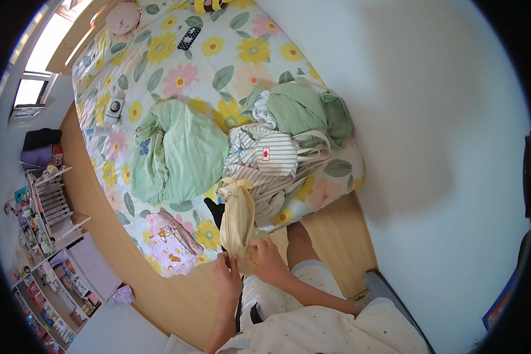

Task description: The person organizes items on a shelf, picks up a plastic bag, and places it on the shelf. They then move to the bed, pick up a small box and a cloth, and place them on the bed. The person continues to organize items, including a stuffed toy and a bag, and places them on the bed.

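A pale yellow zippered bag [238, 217] hangs in front of me at the bed's edge, its handle loop uppermost. My left hand [228, 270] pinches its lower left side between thumb and fingers. On the lower right, the fingers of my right hand [264, 259] grip the bag's fabric. Just beyond it lies a striped cloth backpack [279, 155] with a small red patch. Part of a black cloth or strap [214, 210] shows behind the bag's left side. What the fingertips press on is partly hidden.
On the flowered bed sheet [212, 46] lie a light green garment [190, 150], a darker green bundle [298, 108], a folded pink printed cloth [173, 245], a phone-like black item [189, 38] and a white device [114, 110]. Shelves [55, 296] stand left; a wall [425, 155] bounds the right.
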The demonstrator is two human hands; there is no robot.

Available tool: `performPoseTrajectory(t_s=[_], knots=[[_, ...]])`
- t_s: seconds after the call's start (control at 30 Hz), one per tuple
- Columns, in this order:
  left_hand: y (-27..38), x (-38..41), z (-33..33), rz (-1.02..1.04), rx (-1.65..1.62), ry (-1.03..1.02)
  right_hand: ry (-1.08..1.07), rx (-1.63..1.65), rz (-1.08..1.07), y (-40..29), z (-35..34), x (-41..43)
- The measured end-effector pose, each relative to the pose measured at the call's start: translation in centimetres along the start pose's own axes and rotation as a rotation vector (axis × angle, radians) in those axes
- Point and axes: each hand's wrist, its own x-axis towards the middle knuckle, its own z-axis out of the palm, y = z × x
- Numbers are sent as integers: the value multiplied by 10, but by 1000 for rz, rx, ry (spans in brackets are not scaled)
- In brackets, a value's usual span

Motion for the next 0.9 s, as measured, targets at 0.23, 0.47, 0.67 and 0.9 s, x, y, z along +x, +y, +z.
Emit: performPoseTrajectory(t_s=[0.23, 0.47, 0.67, 0.9], knots=[[-24, 3, 1, -171, -312, 106, -331, -292, -35, 21, -3, 15], [5, -5, -4, 157, 374, 285, -212, 88, -296, -48, 5, 18], [-13, -8, -10, -646, -1440, 27, -684, 226, -398, -43, 0, 37], [-19, -12, -27, -559, -1506, 83, 475, -539, 348, 170, -82, 228]])
